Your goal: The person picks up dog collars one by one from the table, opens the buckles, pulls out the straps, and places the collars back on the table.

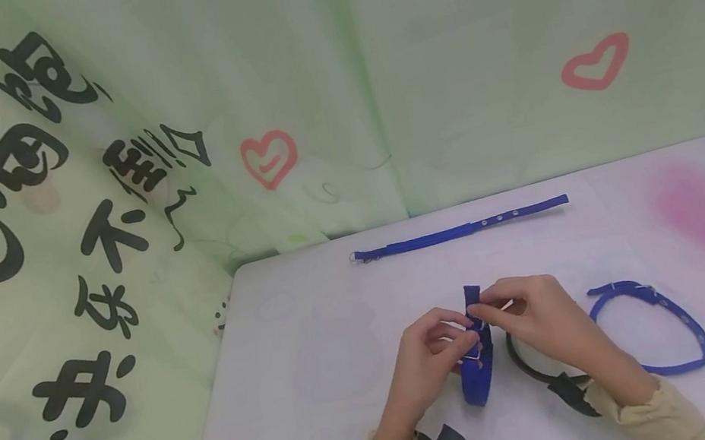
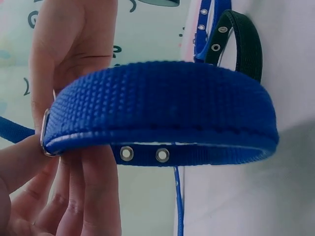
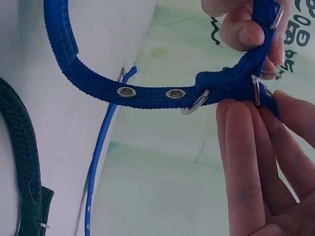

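A blue webbing collar (image 1: 478, 381) is bent into a loop between both hands, raised upright over the table. My left hand (image 1: 417, 367) pinches it beside the metal buckle (image 1: 473, 352). With thumb and fingertips, my right hand (image 1: 543, 309) pinches the strap just below its free end (image 1: 471, 293), which points up. In the right wrist view the collar (image 3: 93, 88) shows metal eyelets (image 3: 126, 92), a D-ring (image 3: 197, 104) and the buckle (image 3: 256, 91). The padded band (image 2: 162, 98) faces the left wrist camera. Fingers partly hide the strap around the buckle.
A blue collar (image 1: 432, 239) lies stretched out near the table's back edge. At the right lies another blue collar (image 1: 701, 330), closed in a loop. A dark collar (image 1: 520, 359) lies partly under my right hand and forearm. A printed curtain (image 1: 318, 87) hangs behind the table (image 1: 292, 360).
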Demonstrator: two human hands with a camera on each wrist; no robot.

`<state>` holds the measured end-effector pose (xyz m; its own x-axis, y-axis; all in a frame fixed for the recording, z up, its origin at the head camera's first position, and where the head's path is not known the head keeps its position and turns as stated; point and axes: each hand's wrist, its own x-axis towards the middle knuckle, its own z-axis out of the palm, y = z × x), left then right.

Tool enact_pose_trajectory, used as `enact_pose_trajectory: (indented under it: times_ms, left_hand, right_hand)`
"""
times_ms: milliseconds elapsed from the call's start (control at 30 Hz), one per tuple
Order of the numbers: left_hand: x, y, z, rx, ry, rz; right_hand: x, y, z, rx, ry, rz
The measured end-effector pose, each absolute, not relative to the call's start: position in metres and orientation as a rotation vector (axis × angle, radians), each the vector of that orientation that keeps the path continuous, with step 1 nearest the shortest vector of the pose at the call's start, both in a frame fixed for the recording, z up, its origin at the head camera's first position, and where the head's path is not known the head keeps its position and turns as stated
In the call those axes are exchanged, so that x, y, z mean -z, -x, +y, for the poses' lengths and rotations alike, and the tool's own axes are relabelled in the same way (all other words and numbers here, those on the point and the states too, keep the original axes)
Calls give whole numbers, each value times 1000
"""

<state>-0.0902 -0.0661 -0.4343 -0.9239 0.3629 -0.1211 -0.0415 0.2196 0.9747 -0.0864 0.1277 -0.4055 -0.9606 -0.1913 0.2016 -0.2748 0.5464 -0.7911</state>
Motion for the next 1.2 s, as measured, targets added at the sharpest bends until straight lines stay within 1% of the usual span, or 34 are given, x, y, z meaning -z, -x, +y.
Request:
enact_pose_trajectory:
  times_ms: [200,333,600,767,967,1200]
  left_hand:
    - [433,88,-65,-1735,-369,2201]
    - [430,85,-63,-1684,-377,2331]
    - [419,81,-57,-1359,-345,2786]
    - [413,78,-56,-1232,-353,2901]
    - [417,81,-61,-1368,-324,2850]
    - [421,85,-70,-1584,-297,2716]
  right_hand:
    - [406,87,129,-1360,-402,-2670]
    - [407,88,129,-1298,-404,-2673]
    - [405,87,128,-1216,-435,-2642]
    - [401,86,126,-1204,-445,-2665]
    - [395,85,131,-1149,-502,-2659]
    - [393,85,145,-1129,-520,-2810]
